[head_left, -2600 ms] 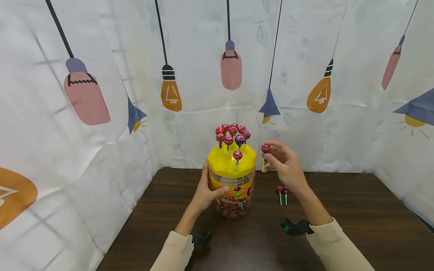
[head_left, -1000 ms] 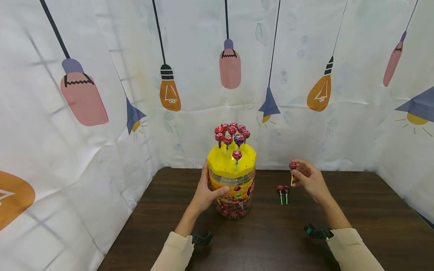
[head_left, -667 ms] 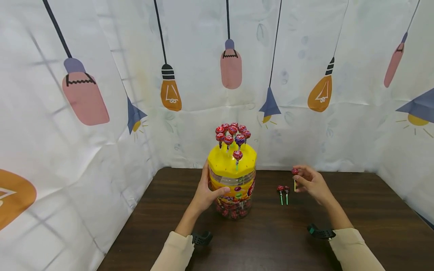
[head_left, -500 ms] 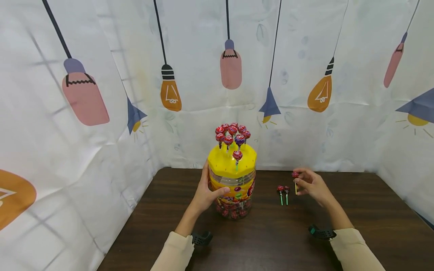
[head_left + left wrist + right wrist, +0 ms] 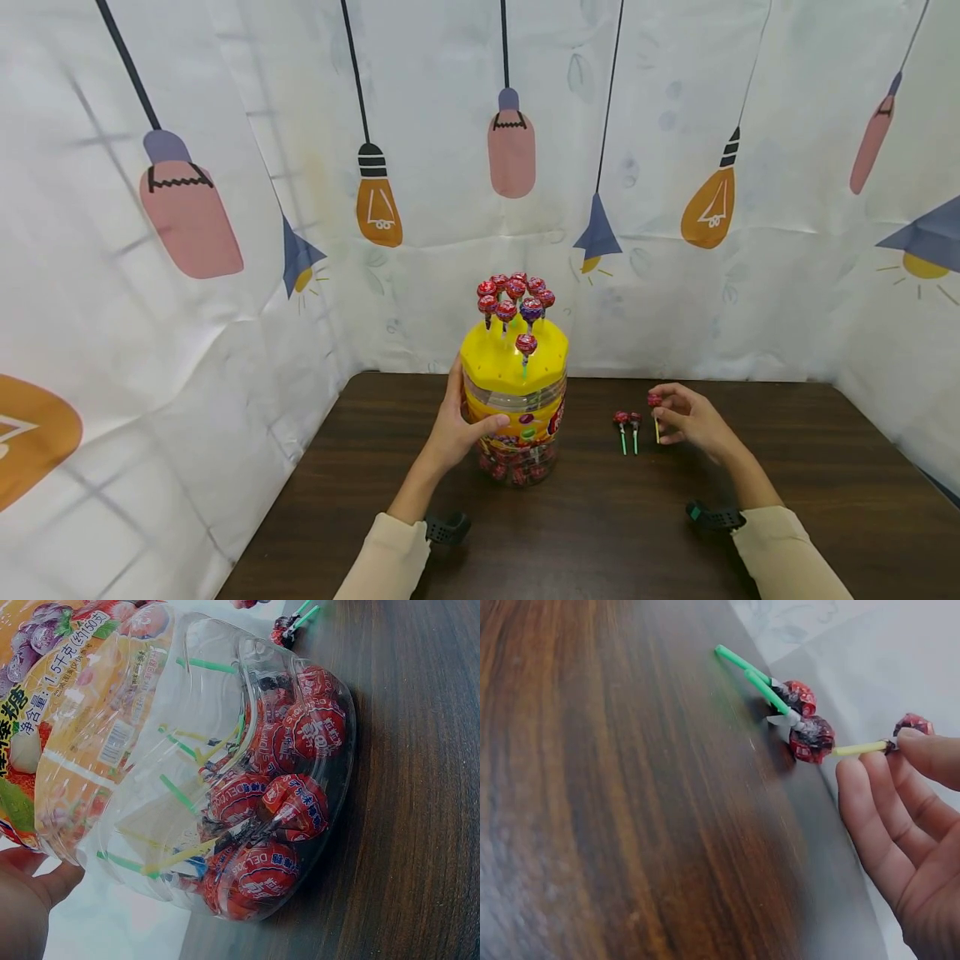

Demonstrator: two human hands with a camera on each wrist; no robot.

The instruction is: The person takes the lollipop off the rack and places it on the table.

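A clear plastic jar [image 5: 517, 425] with a yellow lid [image 5: 498, 358] stands upright on the table, and my left hand [image 5: 456, 427] grips its left side, thumb across the front label. Through its wall in the left wrist view show red-wrapped lollipops [image 5: 262, 802] with green and yellow sticks. Several lollipops [image 5: 506, 311] stand upright in the lid. My right hand [image 5: 693, 421] pinches a red lollipop [image 5: 655, 400] with a yellow stick, held upright just right of two lollipops [image 5: 628, 421] with green sticks that lie side by side on the table.
The dark wooden table [image 5: 570, 533] carries all of this. Behind and at the sides hangs a white sheet [image 5: 442, 150] printed with lamps and bulbs. A dark band [image 5: 447, 528] is on each wrist.
My right hand has carried the yellow-stick lollipop from beside the lid rightward and down to near the two lying lollipops. My left hand keeps its grip on the jar.
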